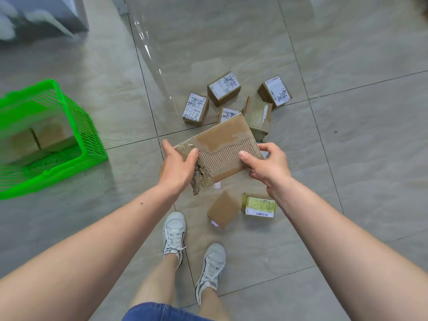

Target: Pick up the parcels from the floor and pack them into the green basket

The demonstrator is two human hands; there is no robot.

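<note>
Grey tiled floor (347, 158) lies below; a flat, torn brown cardboard parcel (222, 144), seemingly light and stiff, is gripped at both ends by closed left hand (178, 165) and right hand (266, 165).

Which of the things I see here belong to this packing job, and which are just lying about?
Part of the job:
- torn brown cardboard parcel, held by left hand and right hand
- bright green plastic basket
- small labelled cardboard boxes on the floor

Just lying about:
- clear plastic sheet
- grey cabinet
</note>
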